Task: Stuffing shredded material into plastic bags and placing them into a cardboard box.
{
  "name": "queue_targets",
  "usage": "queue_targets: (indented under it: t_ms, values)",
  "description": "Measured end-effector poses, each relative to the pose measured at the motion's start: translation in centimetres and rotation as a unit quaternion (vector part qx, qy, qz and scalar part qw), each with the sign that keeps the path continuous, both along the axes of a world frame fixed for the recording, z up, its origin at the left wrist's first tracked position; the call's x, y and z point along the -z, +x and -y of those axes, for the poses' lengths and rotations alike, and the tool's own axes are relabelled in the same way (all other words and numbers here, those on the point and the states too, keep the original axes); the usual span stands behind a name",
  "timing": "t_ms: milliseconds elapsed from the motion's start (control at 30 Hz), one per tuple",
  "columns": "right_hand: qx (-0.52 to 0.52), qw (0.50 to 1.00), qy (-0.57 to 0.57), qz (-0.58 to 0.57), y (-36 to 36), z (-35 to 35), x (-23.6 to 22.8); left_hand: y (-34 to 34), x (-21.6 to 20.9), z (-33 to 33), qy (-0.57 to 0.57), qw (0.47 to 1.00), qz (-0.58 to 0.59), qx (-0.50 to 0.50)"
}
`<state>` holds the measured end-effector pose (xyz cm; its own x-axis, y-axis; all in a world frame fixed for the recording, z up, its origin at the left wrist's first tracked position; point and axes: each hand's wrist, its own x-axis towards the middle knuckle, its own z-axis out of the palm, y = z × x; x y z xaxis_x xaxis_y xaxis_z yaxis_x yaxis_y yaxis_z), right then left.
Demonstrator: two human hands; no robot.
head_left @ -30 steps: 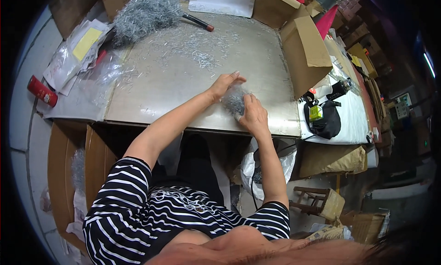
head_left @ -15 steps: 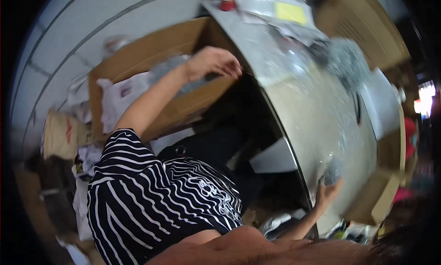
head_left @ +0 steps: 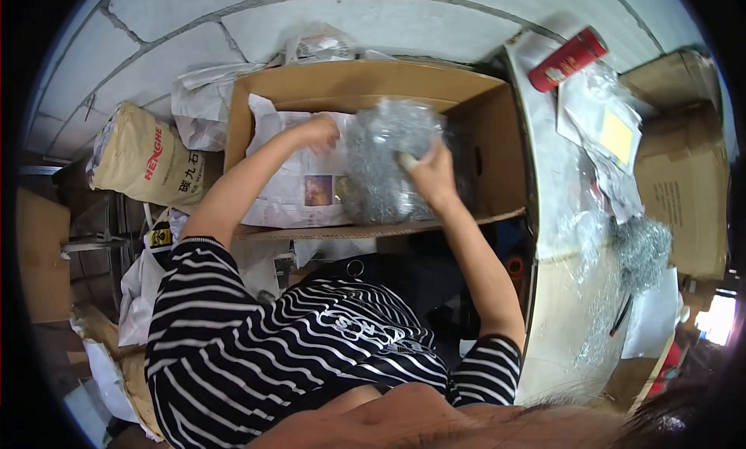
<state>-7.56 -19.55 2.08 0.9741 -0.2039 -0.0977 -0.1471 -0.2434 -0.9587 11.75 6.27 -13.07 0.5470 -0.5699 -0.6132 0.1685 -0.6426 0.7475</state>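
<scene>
A large cardboard box (head_left: 373, 74) lies open in front of me, its inside partly lined with printed white paper (head_left: 272, 196). In its right half lie clear plastic packs of grey wiry material (head_left: 377, 188). My right hand (head_left: 431, 173) reaches in from the near side, thumb and fingers closed on one such pack (head_left: 404, 122), whose upper part is blurred. Just left of the packs, my left hand (head_left: 320, 135) hangs over the paper. Its fingers are curled, and whatever they hold, if anything, is hidden.
At the right a table (head_left: 536, 161) bears a red cylinder (head_left: 567, 59), papers with a yellow sheet (head_left: 618, 138), plastic film and a grey wiry heap (head_left: 643, 253). Cardboard boxes (head_left: 680, 185) stand beyond it. A printed sack (head_left: 148, 153) sits left of the box, below a block wall (head_left: 326, 21).
My view has turned toward the box. My right hand has gone from the table into the box with the grey pack; my left hand now hangs over the paper, its fingers curled.
</scene>
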Motion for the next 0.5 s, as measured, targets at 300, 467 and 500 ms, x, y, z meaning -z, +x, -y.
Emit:
queue_targets:
  t_ms: [300,467,500]
  values:
    - [-0.013,0.987,0.011,-0.162,7.3,-12.5,16.1,-3.5,1.4,-1.8,0.310,0.946,-0.071,0.057]
    - [-0.016,0.965,-0.221,-0.138,6.0,-10.5,18.3,-4.3,-1.4,0.2,0.322,0.932,0.021,0.163]
    - [-0.035,0.961,-0.205,-0.185,6.2,-10.5,18.2,-4.3,-0.4,0.2,0.287,0.931,0.136,0.178]
